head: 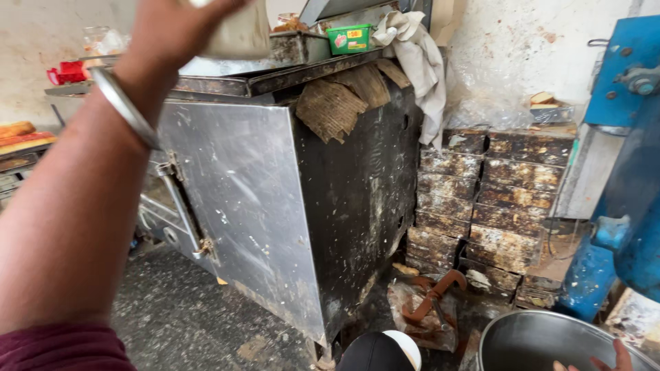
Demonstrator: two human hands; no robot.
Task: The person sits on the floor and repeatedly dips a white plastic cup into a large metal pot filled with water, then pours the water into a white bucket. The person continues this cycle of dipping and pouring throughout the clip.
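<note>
I am gripping a pale container [237, 31] with my left hand [175, 24] above the steel oven [240, 185]; my right hand [605, 361] is touching the metal bowl [529, 340], its grip unclear.

Grimy oven top and a dusty floor

The steel oven [275, 199] carries a green box [348, 38], a pale cloth [416, 55] and torn cardboard [337, 103] up top; the dark floor [179, 316] holds stacked blackened trays [488, 199] and a steel basin [536, 340].

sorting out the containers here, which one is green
The small green tub on top of the metal oven, beside the white cloth; the big bowl below is bare steel.
</note>
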